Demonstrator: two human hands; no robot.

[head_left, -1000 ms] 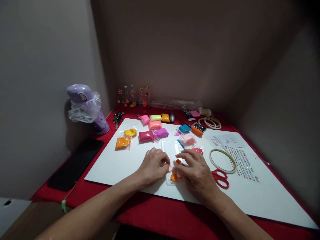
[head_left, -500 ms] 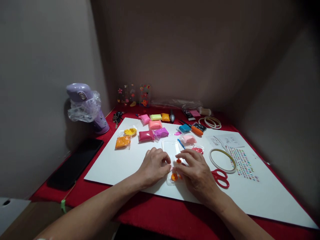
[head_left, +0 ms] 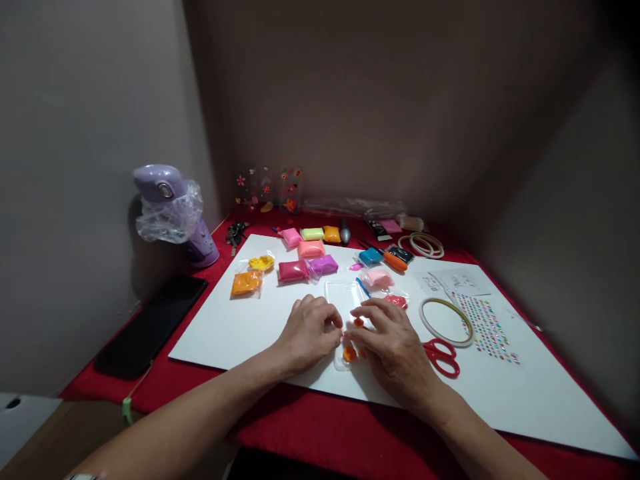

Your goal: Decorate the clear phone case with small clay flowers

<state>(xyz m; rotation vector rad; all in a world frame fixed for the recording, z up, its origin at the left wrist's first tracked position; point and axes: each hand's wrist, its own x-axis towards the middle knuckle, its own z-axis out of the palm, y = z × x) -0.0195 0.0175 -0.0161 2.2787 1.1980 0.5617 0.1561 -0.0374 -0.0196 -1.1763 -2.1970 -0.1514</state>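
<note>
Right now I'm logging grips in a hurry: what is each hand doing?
Left hand: fingers curled, pinching a small pink clay piece.
Right hand: fingertips on the orange clay bits; grip unclear.

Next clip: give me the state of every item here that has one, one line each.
left hand: fingers curled, resting on the clear phone case.
right hand: fingertips down on the case.
clear phone case: lying flat, orange clay pieces on it.
red scissors: closed, lying flat.
purple bottle: upright, lid shut, plastic-wrapped.
black phone: screen dark.
</note>
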